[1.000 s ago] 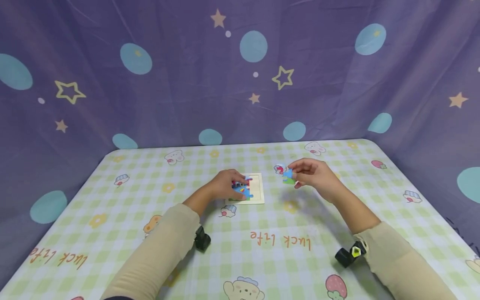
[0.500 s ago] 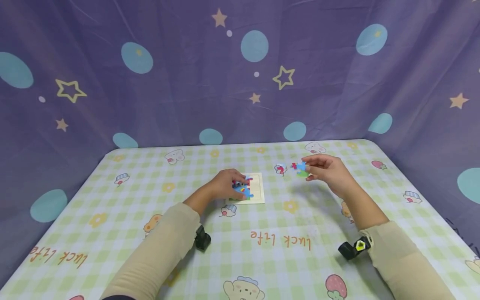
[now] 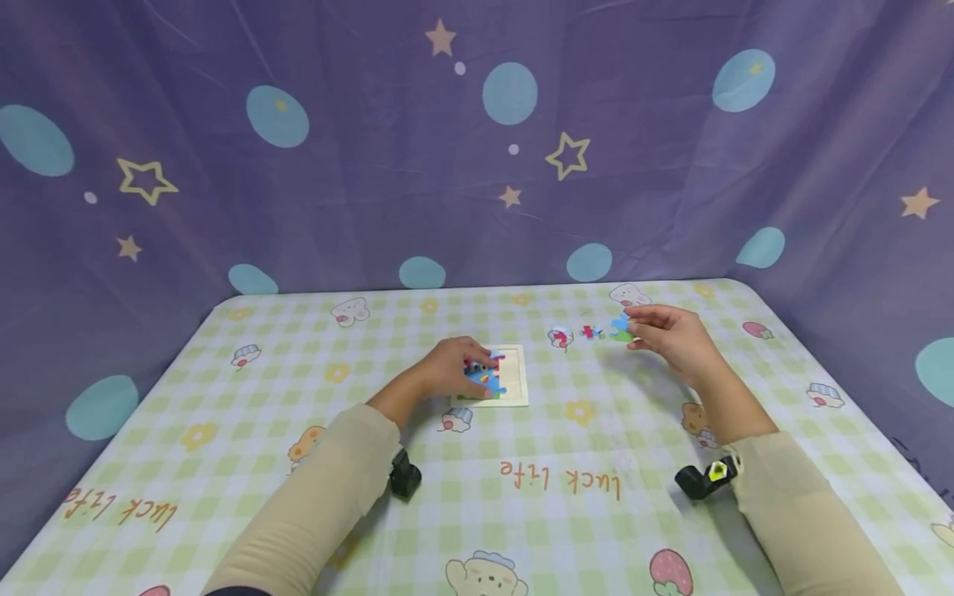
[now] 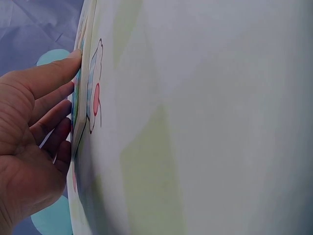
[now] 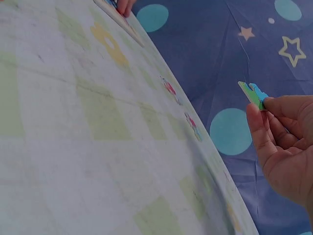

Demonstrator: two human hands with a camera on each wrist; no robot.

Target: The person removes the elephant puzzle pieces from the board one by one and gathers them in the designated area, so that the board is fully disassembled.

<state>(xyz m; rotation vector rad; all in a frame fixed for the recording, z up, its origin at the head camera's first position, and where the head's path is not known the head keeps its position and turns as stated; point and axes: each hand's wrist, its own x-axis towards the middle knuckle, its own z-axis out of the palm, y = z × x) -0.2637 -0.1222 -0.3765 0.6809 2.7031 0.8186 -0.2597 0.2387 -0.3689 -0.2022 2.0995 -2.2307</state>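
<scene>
In the head view, my left hand (image 3: 453,368) rests on a square jigsaw puzzle (image 3: 485,382) in a pale wooden tray (image 3: 511,401), its fingers covering the left part. Red and blue pieces with eyes printed on them show beside the fingertips. The left wrist view has the thumb (image 4: 63,68) lying at the tray's edge. Farther right, my right hand (image 3: 671,339) pinches a blue and green puzzle piece (image 3: 620,328) between thumb and fingers. The right wrist view shows this piece (image 5: 254,95) edge-on, held above the table. Just left of it lies a small red and blue puzzle piece (image 3: 591,332).
A green and white checked cloth (image 3: 566,530) with printed cartoons covers the table. Behind it hangs a purple curtain (image 3: 373,165) with stars and blue dots. Black wrist cameras sit at the left cuff (image 3: 405,476) and the right cuff (image 3: 704,478).
My right hand has moved right and slightly farther back with the pinched puzzle piece, and the red and blue piece on the table now shows. My left hand stays on the puzzle.
</scene>
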